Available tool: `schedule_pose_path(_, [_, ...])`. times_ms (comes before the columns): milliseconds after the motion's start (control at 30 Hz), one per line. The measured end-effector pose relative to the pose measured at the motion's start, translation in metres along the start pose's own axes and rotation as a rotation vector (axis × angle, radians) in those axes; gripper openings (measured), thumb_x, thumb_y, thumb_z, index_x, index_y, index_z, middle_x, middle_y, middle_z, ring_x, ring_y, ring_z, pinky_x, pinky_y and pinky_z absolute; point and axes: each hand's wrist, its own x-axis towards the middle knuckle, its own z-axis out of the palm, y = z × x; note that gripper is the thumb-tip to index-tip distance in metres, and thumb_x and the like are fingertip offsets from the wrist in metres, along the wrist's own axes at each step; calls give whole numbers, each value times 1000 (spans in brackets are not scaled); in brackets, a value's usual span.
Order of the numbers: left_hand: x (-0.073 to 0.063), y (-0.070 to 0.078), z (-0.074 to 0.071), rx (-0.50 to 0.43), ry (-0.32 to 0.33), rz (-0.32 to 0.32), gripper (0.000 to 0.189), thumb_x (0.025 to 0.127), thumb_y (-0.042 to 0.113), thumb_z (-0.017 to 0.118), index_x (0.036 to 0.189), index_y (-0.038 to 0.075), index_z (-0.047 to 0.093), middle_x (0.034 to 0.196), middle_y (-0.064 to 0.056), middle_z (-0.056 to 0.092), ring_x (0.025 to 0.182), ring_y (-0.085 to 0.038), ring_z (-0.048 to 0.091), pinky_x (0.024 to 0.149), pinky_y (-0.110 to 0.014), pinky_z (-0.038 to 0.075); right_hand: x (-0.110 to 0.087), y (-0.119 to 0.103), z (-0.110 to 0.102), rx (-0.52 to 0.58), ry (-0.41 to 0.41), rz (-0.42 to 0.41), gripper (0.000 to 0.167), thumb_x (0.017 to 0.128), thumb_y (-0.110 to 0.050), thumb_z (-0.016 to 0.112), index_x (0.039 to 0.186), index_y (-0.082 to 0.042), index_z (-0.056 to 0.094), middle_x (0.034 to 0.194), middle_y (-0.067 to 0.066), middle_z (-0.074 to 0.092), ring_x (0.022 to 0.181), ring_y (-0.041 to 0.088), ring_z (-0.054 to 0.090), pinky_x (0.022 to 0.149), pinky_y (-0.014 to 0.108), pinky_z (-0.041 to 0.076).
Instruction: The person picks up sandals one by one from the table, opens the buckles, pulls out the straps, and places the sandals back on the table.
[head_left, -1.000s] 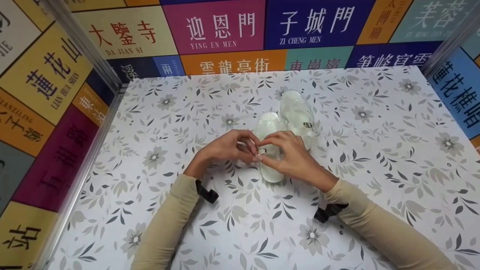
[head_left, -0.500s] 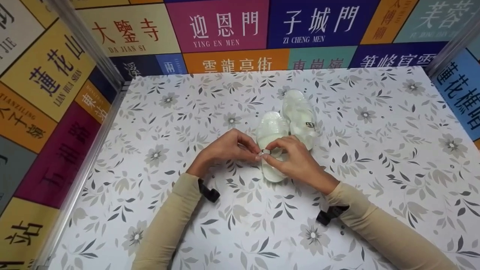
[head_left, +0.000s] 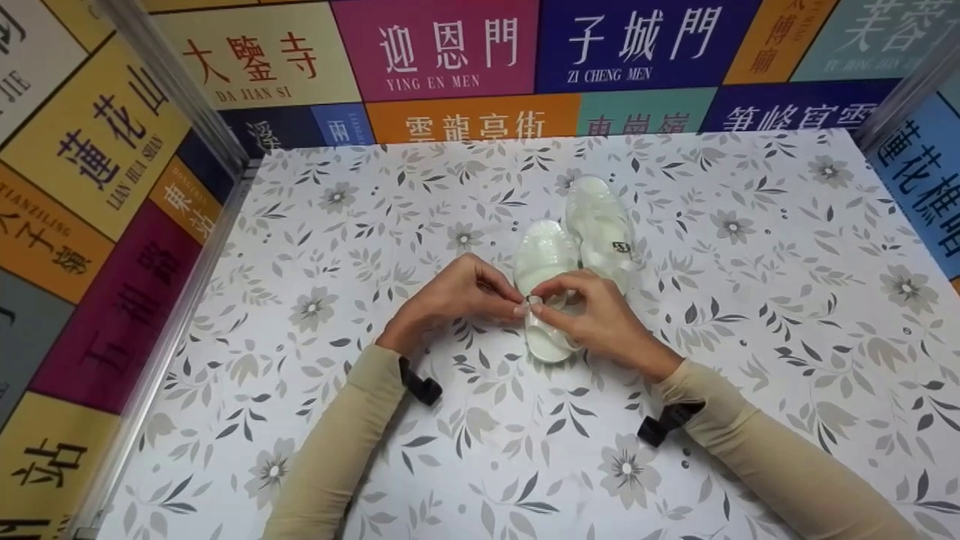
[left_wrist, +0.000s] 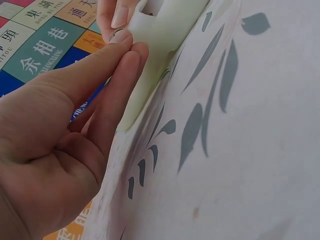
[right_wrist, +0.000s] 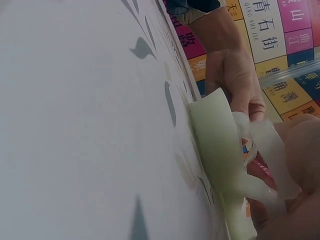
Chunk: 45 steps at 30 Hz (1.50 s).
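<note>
Near sandal (head_left: pixel 547 255): we find it sole-down on the table, between the two hands, pale green and glossy, its length running away from the person.
Strap (right_wrist: pixel 274 160): thin and whitish, it rises as a loop off the near sandal; we see it best from the right wrist.
Buckle (head_left: pixel 530 298): small and dark-edged, at the meeting fingertips, which hide most of it from us.
Left hand (head_left: pixel 466 291): its grip is a pinch, thumb and fingertips pressed together on the strap by the buckle; we cannot tell exactly which part they hold.
Right hand (head_left: pixel 596 307): its grip pinches the strap too, thumb and forefinger bent in above the near sandal, their tips right by the left hand's.
Far sandal (head_left: pixel 596 214): just beyond and to the right, of the same pale green, with its own buckle (head_left: pixel 622 247) facing up; we cannot tell whether the pair touch.
Sleeves (head_left: pixel 337 442): tan, with a black wrist camera (head_left: pixel 423 386) on each arm.
Table (head_left: pixel 517 480): white, printed with grey leaves and flowers.
Walls (head_left: pixel 450 52): coloured panels with large characters, which we see behind the table and at both sides.
</note>
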Motion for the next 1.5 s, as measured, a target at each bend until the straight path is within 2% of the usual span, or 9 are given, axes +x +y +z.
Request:
schedule_pose_path(267, [0, 5, 0, 14, -7, 39, 12, 87, 18, 94, 97, 15, 89, 93, -4, 85, 81, -15, 81, 72, -24, 63, 1, -1, -1, 34, -11, 21, 22, 92, -34, 88, 111, -25, 83, 108, -8, 77, 106, 16, 65, 92, 34, 51])
schedule_pose_path(433, [0, 11, 1, 65, -8, 77, 10, 87, 17, 93, 97, 15, 89, 92, -2, 85, 80, -16, 80, 70, -24, 63, 1, -2, -2, 57, -20, 47, 23, 91, -35, 90, 110, -25, 83, 108, -8, 77, 105, 16, 65, 92, 34, 53])
schedule_pose_path(567, [0, 16, 2, 124, 10, 98, 11, 86, 17, 94, 96, 16, 89, 91, -1, 85, 80, -15, 80, 71, -24, 64, 0, -1, -1, 71, -5, 54, 26, 88, -38, 92, 109, -26, 83, 107, -8, 77, 103, 17, 65, 90, 34, 54])
schedule_pose_path(833, [1, 20, 4, 175, 16, 101, 13, 87, 19, 93, 98, 15, 88, 94, -1, 85, 84, -15, 81, 77, -28, 66, -1, 2, 0, 80, 38, 25, 26, 85, -42, 93, 104, -26, 84, 105, -8, 81, 96, 18, 69, 87, 35, 55])
schedule_pose_path(933, [2, 17, 3, 166, 12, 104, 13, 88, 19, 93, 100, 15, 88, 95, -1, 85, 85, -15, 81, 78, -30, 67, -1, 5, 0, 97, 42, 10, 24, 86, -40, 93, 103, -25, 85, 103, -7, 82, 92, 17, 73, 84, 30, 58])
schedule_pose_path(1067, [2, 12, 2, 137, 3, 101, 14, 89, 18, 92, 102, 14, 88, 96, -1, 85, 86, -16, 81, 79, -29, 66, 0, 8, -2, 161, 8, 17, 17, 90, -33, 90, 103, -23, 85, 102, -5, 83, 91, 19, 76, 82, 26, 61])
schedule_pose_path(1333, [3, 11, 3, 96, -47, 111, 24, 88, 22, 93, 106, 12, 82, 103, -3, 81, 94, -20, 79, 86, -33, 66, 0, 8, -4, 230, -10, 60, 18, 88, -31, 92, 102, -23, 85, 100, -3, 83, 90, 24, 76, 77, 26, 62])
schedule_pose_path(1500, [5, 10, 9, 99, -19, 149, 30, 88, 26, 94, 108, 12, 77, 103, -6, 77, 94, -20, 77, 88, -36, 65, 1, 10, -5, 279, -11, 66, 21, 87, -32, 93, 102, -20, 86, 102, 0, 84, 84, 22, 76, 65, 23, 60])
